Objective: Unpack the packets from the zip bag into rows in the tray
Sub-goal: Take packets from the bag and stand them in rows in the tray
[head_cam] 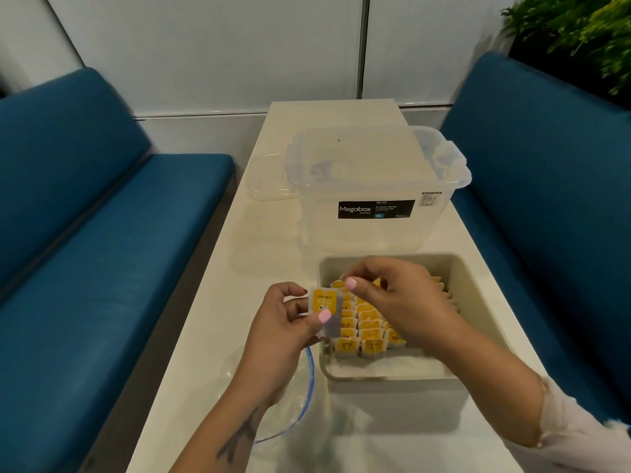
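Left hand (283, 322) pinches a yellow packet (325, 307) mid-frame beside the tray (392, 370), right hand (392, 295) nipping its top edge over the packed rows (367, 327), clear Megabox tub (372, 192) behind, zip bag (300, 404) below.

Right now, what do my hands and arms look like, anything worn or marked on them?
Both hands, left hand and right hand, are bare with pale pink nail polish. The left forearm carries a dark tattoo. The right arm wears a pale pinkish sleeve.
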A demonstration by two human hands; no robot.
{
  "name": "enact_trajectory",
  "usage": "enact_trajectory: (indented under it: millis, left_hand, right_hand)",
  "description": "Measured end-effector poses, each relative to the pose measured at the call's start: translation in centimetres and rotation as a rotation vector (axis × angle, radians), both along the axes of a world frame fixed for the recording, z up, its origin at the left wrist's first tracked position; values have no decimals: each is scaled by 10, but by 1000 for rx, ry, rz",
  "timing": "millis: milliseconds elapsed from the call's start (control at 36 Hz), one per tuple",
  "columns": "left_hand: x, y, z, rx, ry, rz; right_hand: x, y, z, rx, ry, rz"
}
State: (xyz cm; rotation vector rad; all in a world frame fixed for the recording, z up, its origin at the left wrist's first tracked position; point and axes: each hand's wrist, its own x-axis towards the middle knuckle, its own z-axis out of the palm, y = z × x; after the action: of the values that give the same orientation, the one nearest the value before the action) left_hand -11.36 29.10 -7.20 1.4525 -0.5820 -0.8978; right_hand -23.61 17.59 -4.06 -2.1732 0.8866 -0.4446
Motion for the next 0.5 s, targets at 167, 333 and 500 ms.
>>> enact_trajectory:
  millis: [167, 333, 500]
  left_hand:
    - [-6, -1, 0, -21, 11, -22]
    - [-13, -2, -7, 14, 10, -75]
    - [-21, -7, -6, -22, 40, -99]
  right_hand:
    - [9, 6, 16, -39, 127, 93]
    - [11, 6, 32, -128, 179, 130]
    - [8, 3, 41, -170, 235, 149]
